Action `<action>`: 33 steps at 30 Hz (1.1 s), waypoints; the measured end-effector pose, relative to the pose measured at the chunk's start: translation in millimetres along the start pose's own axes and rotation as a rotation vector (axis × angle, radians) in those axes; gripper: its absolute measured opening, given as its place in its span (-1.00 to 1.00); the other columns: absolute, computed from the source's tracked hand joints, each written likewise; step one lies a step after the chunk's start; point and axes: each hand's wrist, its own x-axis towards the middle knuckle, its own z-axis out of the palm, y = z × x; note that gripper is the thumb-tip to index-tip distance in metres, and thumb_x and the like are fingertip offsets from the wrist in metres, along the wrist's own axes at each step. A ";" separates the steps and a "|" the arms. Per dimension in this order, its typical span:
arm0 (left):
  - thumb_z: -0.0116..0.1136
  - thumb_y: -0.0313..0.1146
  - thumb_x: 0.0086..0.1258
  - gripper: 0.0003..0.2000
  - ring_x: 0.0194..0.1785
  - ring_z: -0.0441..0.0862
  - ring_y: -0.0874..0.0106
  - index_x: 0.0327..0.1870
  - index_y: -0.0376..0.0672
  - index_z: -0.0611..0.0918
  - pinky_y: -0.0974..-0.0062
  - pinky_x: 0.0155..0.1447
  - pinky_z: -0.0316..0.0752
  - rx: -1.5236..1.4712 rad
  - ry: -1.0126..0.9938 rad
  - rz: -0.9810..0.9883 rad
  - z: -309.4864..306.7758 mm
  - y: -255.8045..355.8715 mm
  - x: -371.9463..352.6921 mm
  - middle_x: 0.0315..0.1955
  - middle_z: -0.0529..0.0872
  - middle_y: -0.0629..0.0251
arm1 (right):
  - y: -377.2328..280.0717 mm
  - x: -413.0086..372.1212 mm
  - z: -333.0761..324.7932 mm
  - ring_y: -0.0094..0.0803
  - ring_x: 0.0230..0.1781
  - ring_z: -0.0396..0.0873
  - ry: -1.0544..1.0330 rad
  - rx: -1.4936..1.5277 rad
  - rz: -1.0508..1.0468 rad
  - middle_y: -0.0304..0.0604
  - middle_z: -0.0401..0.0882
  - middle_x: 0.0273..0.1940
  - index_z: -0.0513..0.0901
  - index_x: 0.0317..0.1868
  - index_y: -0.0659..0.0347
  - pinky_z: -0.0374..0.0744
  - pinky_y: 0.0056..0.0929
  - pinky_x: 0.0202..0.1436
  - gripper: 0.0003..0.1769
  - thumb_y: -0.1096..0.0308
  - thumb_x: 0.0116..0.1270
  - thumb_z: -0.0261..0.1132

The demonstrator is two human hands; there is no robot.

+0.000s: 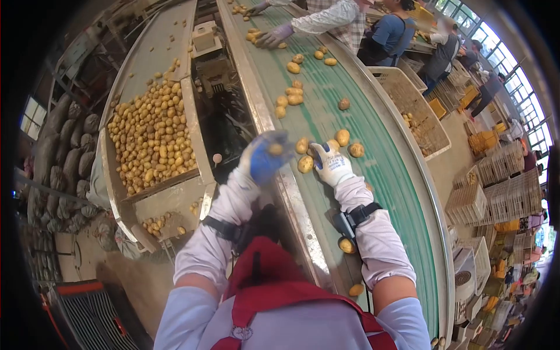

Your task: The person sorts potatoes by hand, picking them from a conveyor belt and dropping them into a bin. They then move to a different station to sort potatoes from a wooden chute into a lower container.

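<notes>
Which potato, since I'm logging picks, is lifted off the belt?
The potato in the blue-palmed left hand, raised beside the conveyor edge; the others nearby lie loose on the green belt, even those by the right hand.

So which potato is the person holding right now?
Find the long green conveyor belt running up the middle. At its left metal edge, the left hand in a blue-palmed glove is raised. The small yellow potato cupped in that palm is held up, while its neighbours lie on the belt.
</notes>
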 end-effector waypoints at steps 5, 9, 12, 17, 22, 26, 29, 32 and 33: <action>0.21 -0.28 0.39 -0.69 -0.07 0.68 0.31 0.05 -0.27 0.64 0.33 -0.07 0.58 0.677 -0.075 -0.123 0.4 47.7 66.5 -0.09 0.69 0.14 | 9.2 -39.8 -2.4 0.02 0.03 0.58 0.060 0.124 -0.014 0.03 0.54 0.06 0.44 0.26 -0.07 0.57 -0.14 0.08 -0.48 0.22 0.28 0.28; 0.12 -0.36 0.35 -0.76 -0.01 0.72 0.29 -0.05 -0.14 0.74 0.37 0.02 0.62 2.003 -0.416 -0.208 33.8 40.5 97.1 -0.09 0.75 0.17 | 33.3 -71.0 4.2 0.01 0.16 0.53 0.050 0.421 -0.089 0.02 0.56 0.14 0.50 0.26 0.01 0.51 -0.17 0.22 -0.46 0.26 0.23 0.30; 0.10 -0.31 0.35 -0.76 0.00 0.73 0.26 -0.06 -0.07 0.75 0.33 0.03 0.62 2.200 -0.390 -0.203 37.6 9.8 107.1 -0.10 0.78 0.20 | 28.2 -114.2 -9.9 0.00 0.23 0.48 0.021 0.537 -0.081 0.03 0.55 0.17 0.51 0.26 0.13 0.45 -0.21 0.31 -0.46 0.30 0.24 0.30; 0.11 -0.29 0.34 -0.76 0.00 0.73 0.21 -0.08 -0.08 0.75 0.26 0.00 0.62 2.094 -0.433 -0.127 28.2 -10.8 110.8 -0.10 0.78 0.15 | 17.1 -167.2 -17.7 -0.01 0.25 0.47 -0.070 0.764 -0.057 0.04 0.51 0.22 0.51 0.28 0.16 0.44 -0.22 0.32 -0.43 0.30 0.23 0.32; 0.33 -0.33 0.24 -0.69 -0.30 0.64 0.60 -0.01 -0.19 0.64 0.57 -0.30 0.55 0.953 -0.440 -0.589 80.7 46.6 22.7 -0.35 0.75 0.36 | 12.3 -197.7 -32.9 0.05 0.11 0.52 0.147 0.457 -0.115 0.08 0.51 0.13 0.40 0.38 0.09 0.49 -0.13 0.19 -0.32 0.30 0.22 0.34; 0.25 -0.38 0.33 -0.71 -0.23 0.62 0.58 0.03 -0.27 0.63 0.54 -0.09 0.56 0.497 -0.448 -0.774 99.5 28.2 -74.7 -0.30 0.73 0.35 | -26.0 -197.1 -71.9 0.07 0.00 0.53 0.156 0.336 -0.299 0.08 0.51 0.02 0.36 0.40 0.06 0.52 -0.09 0.07 -0.24 0.27 0.15 0.38; 0.25 -0.39 0.32 -0.71 -0.25 0.58 0.59 0.02 -0.27 0.63 0.55 -0.10 0.55 0.608 -0.521 -0.622 121.0 33.1 -111.4 -0.30 0.71 0.36 | -25.9 -205.9 -48.1 0.05 -0.04 0.56 0.099 0.325 -0.345 0.05 0.54 -0.03 0.37 0.39 0.08 0.54 -0.12 0.03 -0.22 0.28 0.11 0.40; 0.23 -0.35 0.34 -0.72 -0.33 0.57 0.60 0.02 -0.28 0.62 0.59 -0.20 0.54 0.581 -0.473 -0.542 127.0 39.4 -127.0 -0.33 0.71 0.33 | -23.4 -214.6 -44.4 0.03 0.09 0.58 0.059 0.616 -0.341 0.07 0.60 0.06 0.38 0.39 0.15 0.54 -0.21 0.19 -0.21 0.32 0.10 0.42; 0.21 -0.34 0.37 -0.72 -0.37 0.58 0.59 0.03 -0.27 0.61 0.60 -0.27 0.53 0.430 -0.473 -0.585 127.1 42.3 -126.7 -0.35 0.71 0.30 | -22.8 -214.6 -42.8 -0.03 0.09 0.60 0.074 0.671 -0.324 0.05 0.61 0.07 0.39 0.39 0.17 0.55 -0.24 0.19 -0.23 0.31 0.13 0.42</action>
